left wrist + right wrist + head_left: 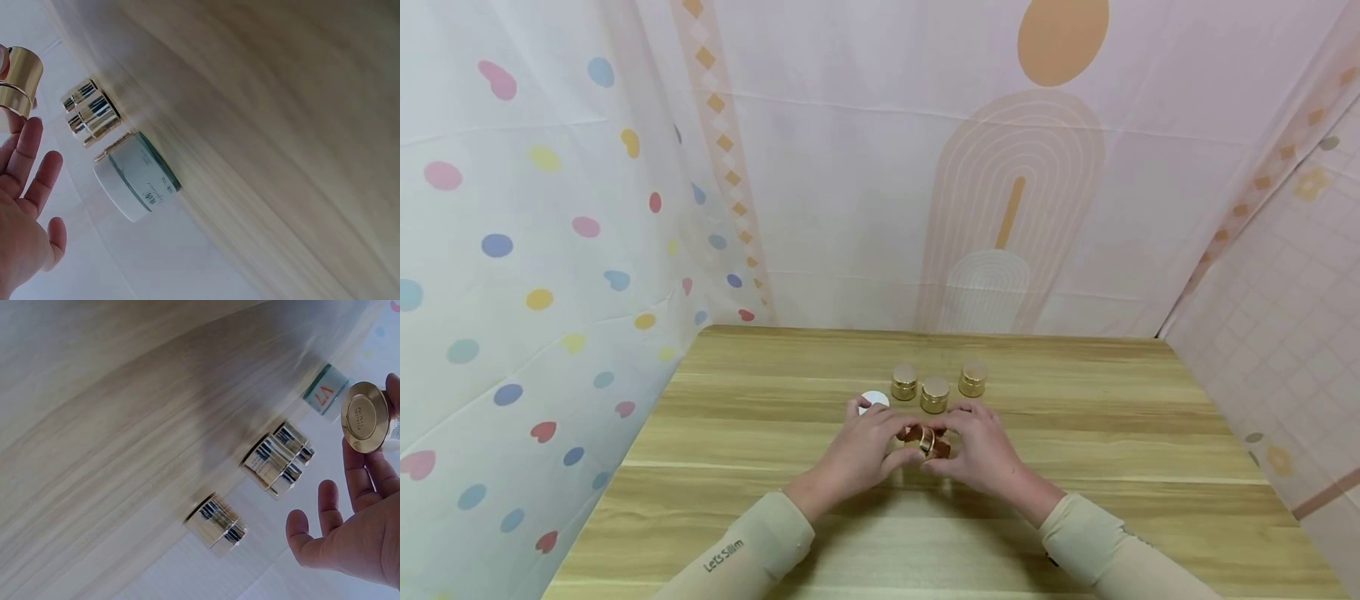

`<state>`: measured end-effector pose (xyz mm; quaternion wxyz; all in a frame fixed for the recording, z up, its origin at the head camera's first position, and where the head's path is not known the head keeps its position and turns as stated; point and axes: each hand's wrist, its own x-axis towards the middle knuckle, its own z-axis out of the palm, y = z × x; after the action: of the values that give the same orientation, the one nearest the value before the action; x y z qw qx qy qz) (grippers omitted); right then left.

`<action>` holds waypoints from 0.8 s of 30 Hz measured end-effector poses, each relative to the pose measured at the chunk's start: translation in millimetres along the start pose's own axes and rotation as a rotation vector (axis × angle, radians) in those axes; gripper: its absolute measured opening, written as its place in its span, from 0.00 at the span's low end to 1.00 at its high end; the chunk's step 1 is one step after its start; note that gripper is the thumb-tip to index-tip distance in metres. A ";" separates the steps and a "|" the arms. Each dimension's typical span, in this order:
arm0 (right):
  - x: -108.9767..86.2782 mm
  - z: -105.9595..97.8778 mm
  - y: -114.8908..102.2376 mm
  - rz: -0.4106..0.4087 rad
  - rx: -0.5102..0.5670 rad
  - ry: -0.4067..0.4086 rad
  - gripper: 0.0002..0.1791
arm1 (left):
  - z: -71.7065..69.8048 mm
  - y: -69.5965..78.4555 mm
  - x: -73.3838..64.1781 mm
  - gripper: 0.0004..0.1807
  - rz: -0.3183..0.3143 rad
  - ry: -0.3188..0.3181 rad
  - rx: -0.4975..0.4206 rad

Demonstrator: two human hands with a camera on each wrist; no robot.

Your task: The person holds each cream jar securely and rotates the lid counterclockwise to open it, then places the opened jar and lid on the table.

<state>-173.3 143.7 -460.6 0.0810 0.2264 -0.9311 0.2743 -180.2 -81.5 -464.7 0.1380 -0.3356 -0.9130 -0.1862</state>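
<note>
Between both hands, just above the table, a small shiny gold cosmetic jar (928, 441) is tipped on its side. My left hand (867, 442) grips one end of it with thumb and fingers. On the other end, my right hand (983, 447) has its thumb and fingers. A seam runs around the gold jar (25, 70) in the left wrist view. The right wrist view shows the flat, printed bottom of the gold jar (360, 417) facing the camera. Each hand's other fingers are spread off the jar.
Three similar gold jars, a left one (904, 383), a middle one (935, 396) and a right one (972, 380), stand upright beyond the hands. A white-lidded jar (876, 400) with a greenish base stands by my left fingers. Patterned curtains (850, 208) enclose the wooden table (1075, 400).
</note>
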 end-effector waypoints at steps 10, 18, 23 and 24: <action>-2.2 3.7 -0.5 -0.052 -0.030 0.023 0.28 | 2.6 2.2 0.6 0.24 -0.069 -0.022 -0.072; -2.8 4.1 1.7 -0.042 -0.030 0.019 0.28 | 0.8 -0.3 -3.4 0.40 -0.052 0.008 -0.040; -1.6 1.6 3.2 0.002 -0.019 0.001 0.31 | -0.6 -3.8 -2.4 0.45 0.086 0.064 0.067; -1.5 1.6 3.3 0.003 -0.020 0.002 0.31 | -0.2 -3.6 -2.1 0.44 0.103 0.064 0.083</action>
<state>-173.5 145.8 -463.8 0.0836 0.2240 -0.9341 0.2651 -181.1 -85.3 -466.2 0.1904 -0.3698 -0.8967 -0.1513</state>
